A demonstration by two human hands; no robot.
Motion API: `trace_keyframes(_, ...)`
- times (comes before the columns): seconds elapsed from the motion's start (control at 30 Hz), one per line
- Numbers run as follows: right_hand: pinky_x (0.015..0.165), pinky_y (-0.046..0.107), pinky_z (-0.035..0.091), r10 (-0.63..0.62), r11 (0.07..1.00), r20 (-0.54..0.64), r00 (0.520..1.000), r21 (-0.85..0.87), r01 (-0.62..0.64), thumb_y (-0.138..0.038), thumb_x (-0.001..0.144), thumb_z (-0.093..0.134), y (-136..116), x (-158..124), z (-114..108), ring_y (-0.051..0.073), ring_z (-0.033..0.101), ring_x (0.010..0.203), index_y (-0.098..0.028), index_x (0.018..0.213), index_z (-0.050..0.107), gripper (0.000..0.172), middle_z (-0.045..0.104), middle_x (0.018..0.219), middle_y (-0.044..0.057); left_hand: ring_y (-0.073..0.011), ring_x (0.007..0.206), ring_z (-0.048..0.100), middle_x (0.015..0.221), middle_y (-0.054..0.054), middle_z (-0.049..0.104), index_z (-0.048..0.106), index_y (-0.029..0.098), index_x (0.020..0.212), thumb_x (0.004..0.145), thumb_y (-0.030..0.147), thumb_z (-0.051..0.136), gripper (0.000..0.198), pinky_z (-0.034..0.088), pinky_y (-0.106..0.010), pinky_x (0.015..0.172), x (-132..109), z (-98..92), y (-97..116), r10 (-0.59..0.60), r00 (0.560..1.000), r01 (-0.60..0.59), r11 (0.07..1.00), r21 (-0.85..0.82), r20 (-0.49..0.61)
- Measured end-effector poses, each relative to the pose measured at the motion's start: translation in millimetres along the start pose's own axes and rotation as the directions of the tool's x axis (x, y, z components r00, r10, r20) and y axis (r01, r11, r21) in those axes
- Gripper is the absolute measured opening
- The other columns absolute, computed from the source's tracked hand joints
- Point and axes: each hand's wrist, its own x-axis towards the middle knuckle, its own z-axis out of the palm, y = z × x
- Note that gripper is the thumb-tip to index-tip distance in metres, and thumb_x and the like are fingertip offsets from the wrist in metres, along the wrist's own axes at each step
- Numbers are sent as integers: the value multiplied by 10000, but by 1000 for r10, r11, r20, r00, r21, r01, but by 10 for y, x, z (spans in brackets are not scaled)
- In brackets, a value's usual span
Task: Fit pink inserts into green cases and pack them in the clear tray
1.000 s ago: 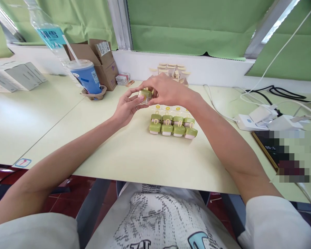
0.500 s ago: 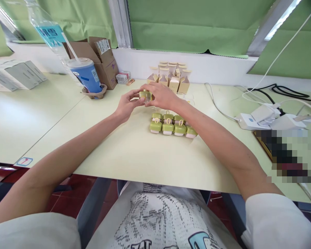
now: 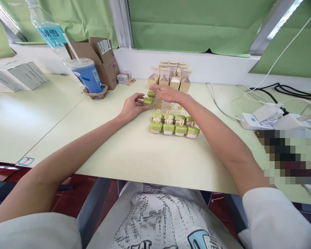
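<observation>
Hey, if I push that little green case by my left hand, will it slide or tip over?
Probably slides: the green case looks squat and flat-bottomed on the smooth table. Likely light, since the left hand holds it by fingertips alone.

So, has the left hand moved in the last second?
Yes. The left hand has come down to the table, nearer the rows of green cases, holding a loose green case.

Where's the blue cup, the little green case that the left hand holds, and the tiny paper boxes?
Blue cup (image 3: 86,79): head view, on its side wall.
Green case (image 3: 148,101): head view, on its green top.
Paper boxes (image 3: 175,83): head view, on the front of one box.
</observation>
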Motion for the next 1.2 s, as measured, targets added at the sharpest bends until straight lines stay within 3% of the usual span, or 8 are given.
trace_keyframes(0.1, 1309, 466, 508, 69, 989, 11, 998, 131, -70, -526, 1277, 212, -84, -44, -33, 330, 687, 1510, -147, 1563, 649, 645, 722, 1615, 205, -313, 1217, 807, 1482, -170, 773, 746, 177, 1415, 630, 347, 1074, 868, 696, -537, 1161, 12, 5, -31, -37, 999, 37, 999, -24, 3)
trace_keyframes(0.23, 1297, 483, 516, 48, 990, 3, 999, 132, -48, -519, 1271, 289, -100, -26, -4, 337, 685, 1516, -168, 1598, 591, 567, 716, 1627, 203, -349, 1284, 830, 1556, -227, 750, 703, 119, 1548, 692, 301, 1056, 943, 656, -578, 1253, 31, 20, -72, -94, 995, 96, 993, -63, 46)
trace_keyframes(0.37, 1349, 484, 474, 26, 985, 1, 1000, 173, -25, -537, 1264, 289, -27, 5, 16, 335, 644, 1576, -173, 1646, 586, 605, 683, 1713, 200, -392, 1467, 761, 1578, -167, 780, 776, 130, 1463, 665, 302, 1089, 873, 605, -558, 1336, 46, 38, -78, -68, 995, 73, 995, -70, 72)
trace_keyframes(0.57, 1367, 544, 488, 64, 994, -33, 997, 96, -60, -303, 1181, 415, 135, 27, -28, 371, 615, 1638, -122, 1741, 564, 607, 620, 1800, 215, -395, 1377, 815, 1449, -113, 868, 865, 149, 1321, 707, 373, 1102, 695, 621, -569, 1323, 38, 69, -24, -31, 995, 32, 999, -8, 92)
trace_keyframes(0.77, 1254, 565, 614, 128, 991, 36, 991, -30, -127, -167, 928, 665, 242, 3, -106, 434, 753, 1441, -110, 1601, 736, 679, 769, 1621, 221, -431, 1350, 821, 1324, -57, 915, 928, 185, 1258, 671, 452, 1122, 673, 627, -593, 1315, 57, 78, 14, -20, 993, 13, 998, 54, 116)
trace_keyframes(0.93, 1210, 531, 639, 86, 995, 12, 996, -48, -86, -185, 961, 729, 214, -16, -112, 385, 778, 1381, -95, 1486, 808, 538, 823, 1508, 219, -460, 1283, 823, 1146, -36, 933, 943, 192, 1047, 747, 512, 1063, 454, 644, -609, 1261, 79, 63, 25, 20, 989, -44, 985, 165, 144)
trace_keyframes(1.07, 1193, 536, 634, 97, 993, 2, 995, -69, -97, -220, 988, 751, 162, 3, -39, 382, 775, 1350, -89, 1368, 858, 416, 819, 1486, 241, -458, 1285, 811, 1162, -28, 928, 928, 198, 1033, 731, 532, 1082, 476, 638, -593, 1251, 76, 73, 46, 19, 990, -41, 987, 155, 140)
trace_keyframes(1.2, 1208, 545, 617, 115, 989, -10, 993, -94, -115, -229, 992, 760, 183, 27, -28, 390, 759, 1356, -103, 1344, 865, 389, 816, 1484, 237, -412, 1238, 813, 1112, -25, 907, 913, 198, 998, 729, 432, 1089, 397, 644, -525, 1218, 70, 89, 62, 10, 991, -26, 992, 122, 131)
